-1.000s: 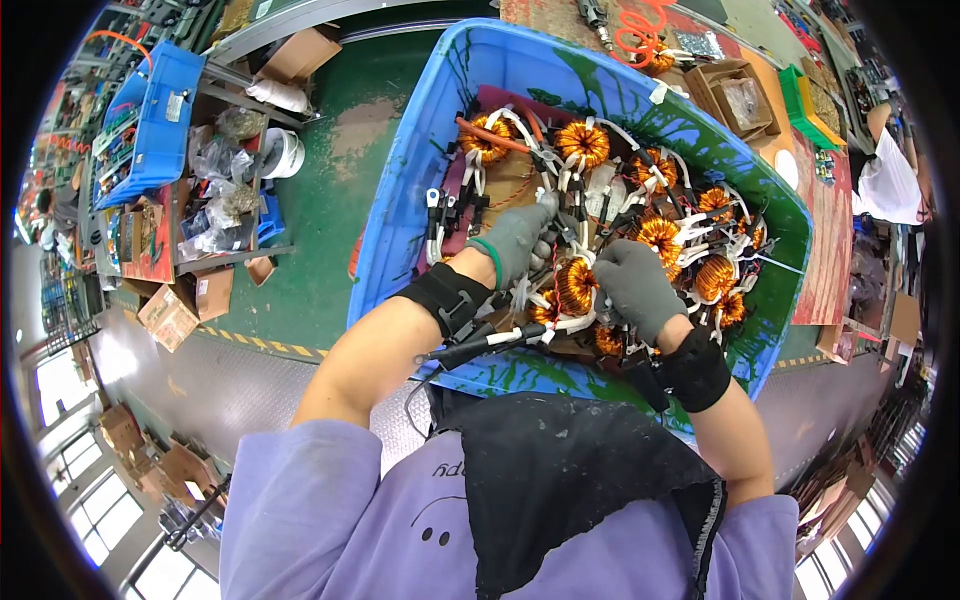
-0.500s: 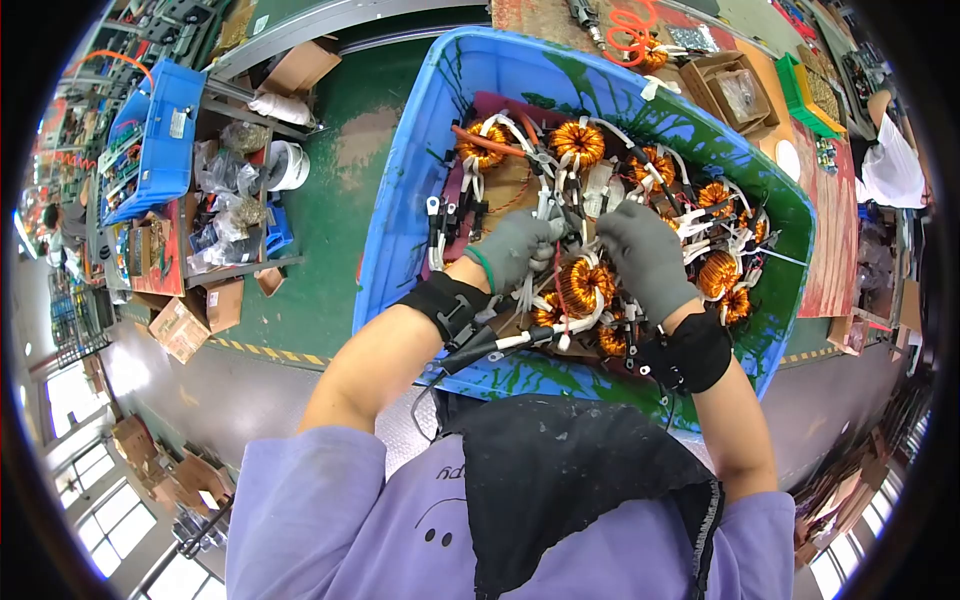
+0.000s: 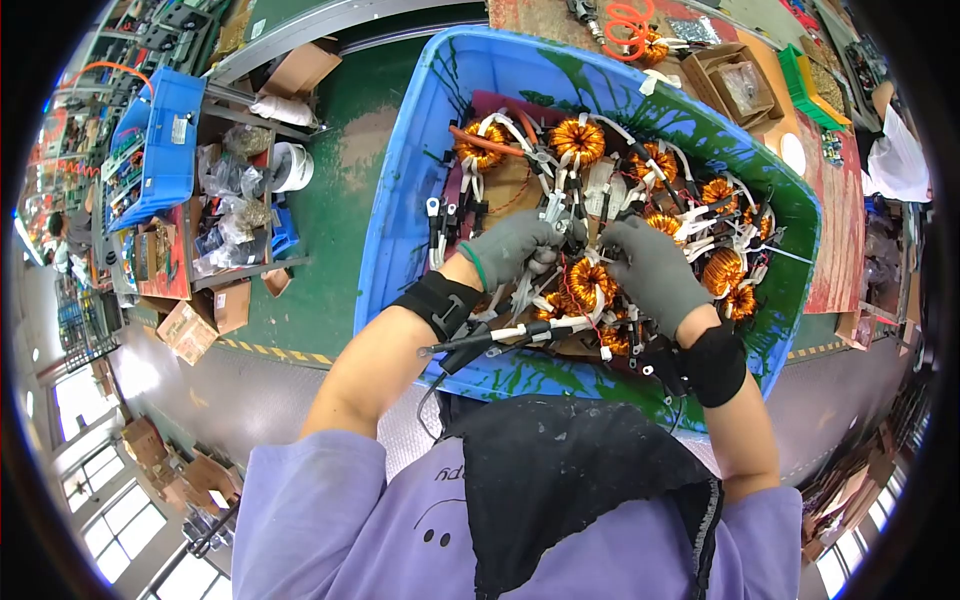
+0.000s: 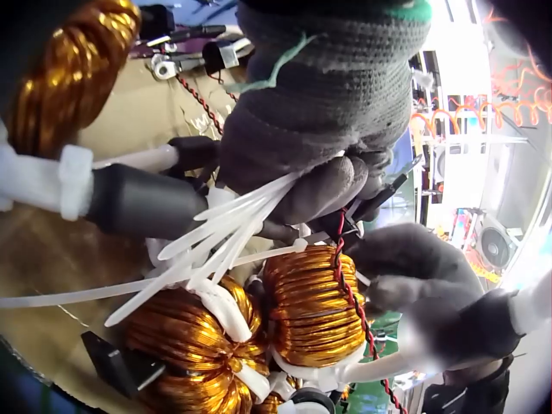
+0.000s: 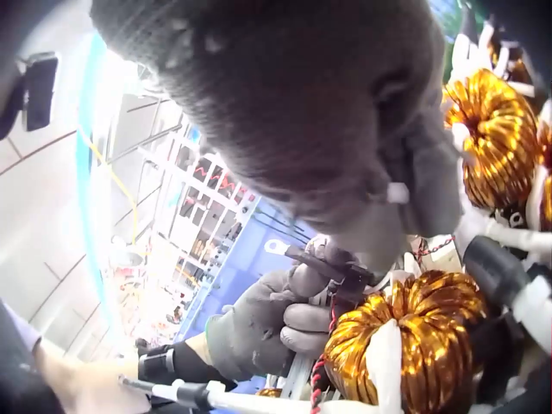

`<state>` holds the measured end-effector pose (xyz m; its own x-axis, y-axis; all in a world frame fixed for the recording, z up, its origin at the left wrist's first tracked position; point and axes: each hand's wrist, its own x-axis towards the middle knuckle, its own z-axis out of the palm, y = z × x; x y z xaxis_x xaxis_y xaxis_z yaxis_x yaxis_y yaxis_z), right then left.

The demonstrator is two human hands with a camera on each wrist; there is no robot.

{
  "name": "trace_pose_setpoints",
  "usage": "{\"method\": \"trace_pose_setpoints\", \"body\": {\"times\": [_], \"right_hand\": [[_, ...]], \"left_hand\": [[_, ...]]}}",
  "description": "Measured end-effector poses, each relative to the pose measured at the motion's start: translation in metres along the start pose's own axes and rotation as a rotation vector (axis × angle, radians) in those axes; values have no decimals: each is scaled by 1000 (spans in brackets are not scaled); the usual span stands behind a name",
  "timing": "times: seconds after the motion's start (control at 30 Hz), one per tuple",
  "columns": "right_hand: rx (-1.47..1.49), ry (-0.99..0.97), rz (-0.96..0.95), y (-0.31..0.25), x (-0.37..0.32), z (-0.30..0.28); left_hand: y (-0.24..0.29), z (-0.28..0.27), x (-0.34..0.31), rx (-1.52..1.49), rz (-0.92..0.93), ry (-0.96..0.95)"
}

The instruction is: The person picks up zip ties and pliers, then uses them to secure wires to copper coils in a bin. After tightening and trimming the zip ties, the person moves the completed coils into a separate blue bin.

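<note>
In the head view, my gloved left hand (image 3: pixel 515 248) is over the middle of the blue tub (image 3: pixel 393 190). Its curled fingers grip a fan of white cable ties (image 4: pixel 228 228). In the right wrist view they also hold a black-sleeved lead (image 5: pixel 317 262) with a metal lug. Beside it, my gloved right hand (image 3: pixel 652 272) has curled fingers, with a small white piece (image 5: pixel 397 191) showing between them. Below both hands sits a copper-wound toroid coil (image 4: pixel 315 306), with a twisted red-and-black wire (image 4: pixel 349 289) across it. A second coil (image 4: pixel 190 345) lies against it.
Several more copper coils (image 3: pixel 578 143) with white and black leads fill the tub. A thick lead (image 3: pixel 480 340) extends over its near side. Behind are a worktable (image 3: pixel 835 230), an open carton (image 3: pixel 700 70) and a green bin (image 3: pixel 800 95). Shelving with a blue crate (image 3: pixel 170 150) stands left.
My right hand moved up and slightly right from beside the coil, then lowered a little. The red-and-black wire now crosses the coil's front. My left hand stays in nearly the same place.
</note>
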<state>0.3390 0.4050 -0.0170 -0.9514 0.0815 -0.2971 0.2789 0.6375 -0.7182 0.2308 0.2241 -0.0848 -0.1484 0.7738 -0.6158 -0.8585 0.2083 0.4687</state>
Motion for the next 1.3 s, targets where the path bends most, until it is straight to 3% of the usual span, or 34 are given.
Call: {"method": "trace_pose_setpoints", "body": {"times": [0.07, 0.23, 0.3, 0.43, 0.5, 0.53, 0.6, 0.67, 0.73, 0.77, 0.8, 0.93, 0.97, 1.03, 1.2, 1.3], "right_hand": [[-481, -136, 99, -12, -7, -10], [-468, 54, 89, -12, 2, -7], [201, 217, 130, -2, 7, -8], [433, 102, 179, 9, 15, -9], [255, 148, 124, 2, 11, -20], [360, 224, 84, 6, 6, -30], [605, 309, 303, 4, 2, -70], [526, 403, 232, 8, -7, -91], [344, 231, 135, 12, -10, -74], [163, 221, 9, 29, -11, -53], [-346, 242, -153, 21, -10, -41], [-796, 186, -313, 8, 12, 11], [-792, 186, -315, 9, 16, 14], [-900, -8, -233, 9, 23, 17], [-756, 81, -278, 5, 23, -1], [-429, 120, -206, -3, 21, -4]], "left_hand": [[0, 1, 2, -24, 13, -12], [3, 4, -1, 35, 18, -32], [-1, -1, 2, 43, 18, -43], [-3, -7, 4, 82, 40, -105], [-4, -6, 4, 58, 40, -97], [-4, -6, 4, 35, 38, -87], [-3, -9, 5, 48, 33, -111], [-4, -10, 6, 67, 27, -140], [-3, -9, 6, 58, 30, -137], [-2, -7, 5, 62, 28, -140], [-1, -6, 4, 45, 23, -117], [-1, -1, 1, 51, 53, -62], [-2, -1, 1, 52, 52, -58], [-2, -1, 1, 30, 66, -77], [-1, 0, -1, 35, 73, -69], [-1, -1, 0, 57, 57, -73]]}}
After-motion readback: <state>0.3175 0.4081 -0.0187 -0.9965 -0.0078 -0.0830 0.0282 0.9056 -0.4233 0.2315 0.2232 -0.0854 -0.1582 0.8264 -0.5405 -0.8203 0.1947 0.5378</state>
